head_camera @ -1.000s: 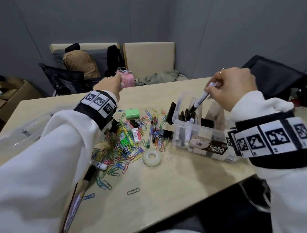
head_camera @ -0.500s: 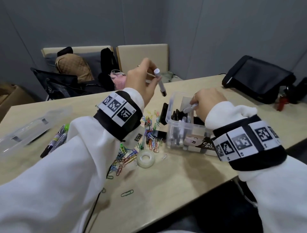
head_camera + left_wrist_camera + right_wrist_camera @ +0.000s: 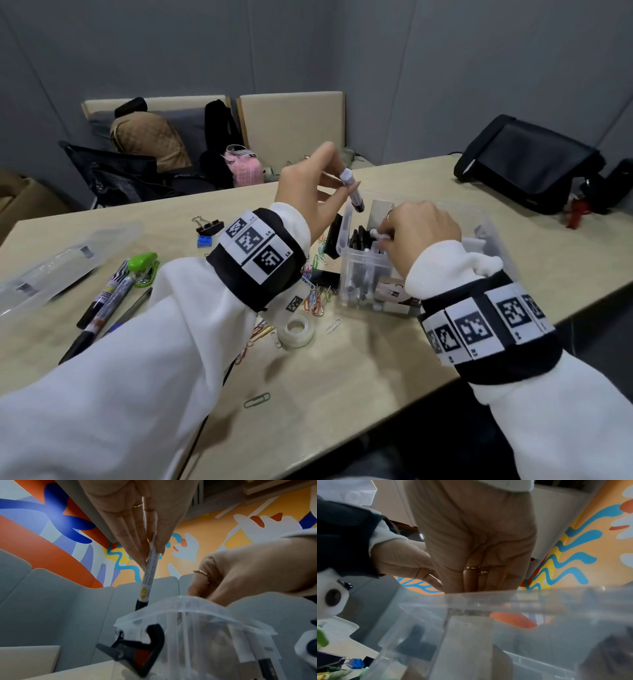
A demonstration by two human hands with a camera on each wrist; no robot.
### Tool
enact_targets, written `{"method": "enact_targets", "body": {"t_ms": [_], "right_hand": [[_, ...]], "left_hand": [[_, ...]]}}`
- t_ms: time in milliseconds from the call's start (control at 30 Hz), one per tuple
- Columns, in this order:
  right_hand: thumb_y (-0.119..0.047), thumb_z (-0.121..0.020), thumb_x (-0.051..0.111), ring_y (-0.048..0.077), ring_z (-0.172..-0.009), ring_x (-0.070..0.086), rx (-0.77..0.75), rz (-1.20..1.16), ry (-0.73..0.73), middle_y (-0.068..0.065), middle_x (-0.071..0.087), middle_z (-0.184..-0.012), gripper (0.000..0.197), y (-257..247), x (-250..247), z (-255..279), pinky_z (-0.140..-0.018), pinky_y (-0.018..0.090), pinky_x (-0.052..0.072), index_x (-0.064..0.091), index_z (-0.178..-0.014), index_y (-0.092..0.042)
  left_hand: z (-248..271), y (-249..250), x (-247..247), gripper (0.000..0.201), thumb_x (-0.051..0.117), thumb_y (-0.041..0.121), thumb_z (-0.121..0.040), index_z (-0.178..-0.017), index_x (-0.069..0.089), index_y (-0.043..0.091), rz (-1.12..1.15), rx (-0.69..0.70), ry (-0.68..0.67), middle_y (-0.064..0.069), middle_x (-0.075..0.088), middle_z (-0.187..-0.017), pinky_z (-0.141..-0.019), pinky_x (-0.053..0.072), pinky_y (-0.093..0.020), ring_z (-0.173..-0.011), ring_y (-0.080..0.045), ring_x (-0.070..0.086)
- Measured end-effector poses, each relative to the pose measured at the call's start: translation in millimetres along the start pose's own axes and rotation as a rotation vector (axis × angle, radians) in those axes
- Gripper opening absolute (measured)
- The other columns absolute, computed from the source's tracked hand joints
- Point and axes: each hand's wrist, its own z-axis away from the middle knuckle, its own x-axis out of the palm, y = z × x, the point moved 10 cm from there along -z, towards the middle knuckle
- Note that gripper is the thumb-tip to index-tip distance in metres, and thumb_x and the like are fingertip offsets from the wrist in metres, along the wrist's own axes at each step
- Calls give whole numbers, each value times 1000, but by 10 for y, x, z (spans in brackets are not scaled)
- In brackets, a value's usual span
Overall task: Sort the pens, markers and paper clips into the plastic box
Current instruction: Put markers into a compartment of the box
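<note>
Head view. Item: plastic box [image 3: 346, 240], clear, thin-walled, round-cornered, right of centre on the pale wood-grain table [image 3: 342, 377]; its near-left compartment was packed with upright black-and-white markers. My left hand [image 3: 308, 195], at upper centre, pinched a white-barrelled marker [image 3: 352, 190] between thumb and fingertips, black cap down, just above the box's far-left corner. My right hand [image 3: 421, 233] was curled inside the box rim, fingertips closed on the white end of a standing marker [image 3: 378, 234]. Loose coloured wire paper clips [image 3: 317, 294] lay between my wrists; a clear tape roll [image 3: 296, 330] just below them; three pens [image 3: 106, 301] and a glossy green stapler [image 3: 145, 269] at left.

Left wrist view. My left hand [image 3: 137, 520] ran long, nearly straight fingers down the marker [image 3: 149, 572], its printed barrel slanting to the box rim [image 3: 188, 605]. My right hand [image 3: 240, 572], ringed, dipped behind that rim. A black binder clip [image 3: 137, 651] leaned against the box wall.

Right wrist view. My right hand [image 3: 471, 540] pointed fingers down behind the blurred clear wall [image 3: 471, 628]; grip hidden there.
</note>
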Motion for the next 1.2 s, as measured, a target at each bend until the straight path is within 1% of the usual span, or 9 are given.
{"method": "enact_targets", "body": {"t_ms": [233, 367, 500, 700, 833, 933, 1067, 1133, 1200], "right_hand": [[-42, -94, 55, 26, -101, 58, -130, 72, -109, 1, 69, -101, 22, -49, 99, 53, -83, 34, 36, 72, -106, -35], [-49, -96, 45, 24, -116, 55, -158, -50, -200, 1, 68, -109, 36, 61, 188, 56, -95, 41, 30, 75, -94, -28], [-44, -97, 44, 25, -98, 60, -116, -241, -87, -2, 67, -79, 37, 240, 79, 10, -92, 39, 41, 76, -90, -27], [-42, -94, 50, 22, -92, 63, -32, -451, 120, -5, 74, -90, 31, 509, -175, -37, -85, 37, 49, 76, -82, -31], [-44, -92, 53, 19, -90, 63, -19, -508, 175, -7, 74, -87, 29, 575, -250, -33, -82, 36, 50, 75, -75, -36], [-45, -92, 53, 18, -85, 64, -18, -522, 193, -6, 73, -78, 29, 605, -273, -35, -80, 35, 52, 76, -77, -34], [-44, -91, 54, 18, -81, 64, -12, -533, 190, -6, 72, -77, 31, 630, -244, -61, -77, 34, 52, 77, -77, -31], [-45, -90, 53, 21, -82, 64, 0, -512, 174, -6, 73, -81, 31, 634, -194, -81, -78, 34, 53, 77, -78, -29], [-44, -88, 54, 24, -83, 64, 11, -471, 140, -4, 73, -83, 30, 617, -112, -98, -77, 35, 53, 77, -79, -27]], "left_hand": [[51, -63, 136, 20, 67, 17, -84, -80, 48, 15, -65, -5, -80, 5, 66, -80, -59, 56, -26, -76, -3, 67], [90, -132, 236, 17, 62, 36, -82, -83, 53, 22, -265, 43, -183, 12, 64, -82, -60, 54, -35, -80, -12, 62], [143, -184, 365, 20, 54, 47, -80, -87, 47, 30, -385, 76, -274, 9, 61, -85, -61, 52, -36, -76, -17, 58], [179, -55, 506, 11, 62, 36, -84, -90, 55, 30, -541, 93, -366, 4, 58, -93, -63, 48, -31, -74, -16, 53], [195, -13, 695, 18, 56, 31, -90, -105, 59, 22, -707, 128, -502, 1, 58, -105, -64, 40, -29, -100, -16, 53], [169, -97, 835, 19, 57, 31, -90, -108, 59, 26, -801, 83, -670, 6, 57, -108, -66, 40, -29, -100, -16, 54], [163, -187, 1013, 17, 59, 16, -87, -92, 68, 28, -803, 28, -906, 13, 67, -98, -61, 34, -22, -94, -14, 61], [178, -210, 1087, 27, 56, 10, -86, -100, 69, 29, -821, 15, -987, 13, 67, -104, -56, 33, -20, -93, -13, 60], [232, -226, 1172, 36, 49, 7, -90, -114, 65, 28, -800, 7, -1055, 11, 64, -118, -69, 41, -20, -102, -14, 58]]}}
